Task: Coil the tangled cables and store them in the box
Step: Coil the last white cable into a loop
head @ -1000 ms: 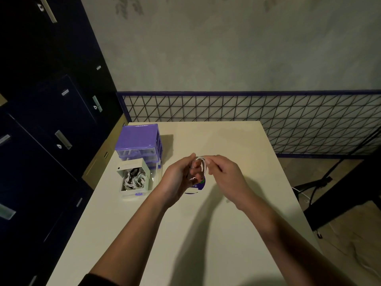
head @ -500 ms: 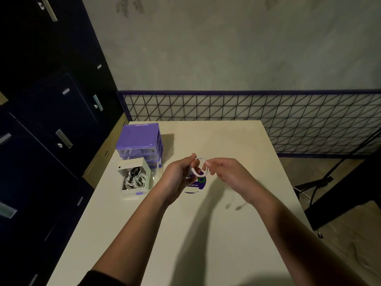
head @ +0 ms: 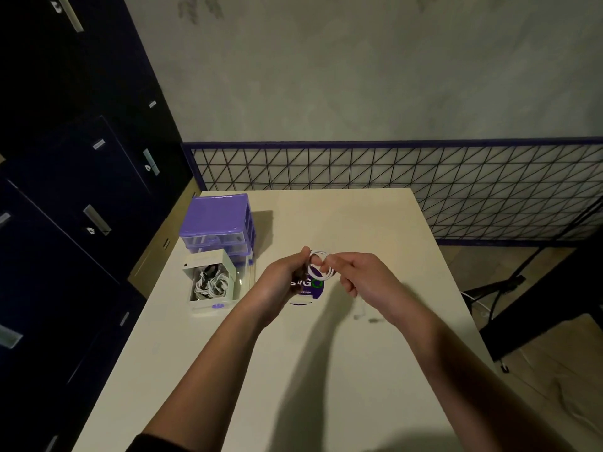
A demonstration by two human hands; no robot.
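A thin white cable (head: 321, 265) is wound into a small loop above the middle of the cream table (head: 359, 223). My left hand (head: 282, 283) pinches the loop's left side. My right hand (head: 357, 277) pinches its right side between thumb and fingers. The cable's loose end with earbuds (head: 367, 317) trails on the table under my right wrist. At the left stands a small white open box (head: 210, 282) with several coiled white and dark cables inside.
A purple plastic drawer unit (head: 218, 223) stands behind the white box. A round purple sticker (head: 306, 290) lies flat on the table under my hands. A wire mesh rail (head: 424, 177) runs behind the table; dark lockers (head: 65, 190) stand at the left.
My right hand has drawn slightly right and the loop between my hands has grown a little. The earbud end now shows on the table beside my right wrist.
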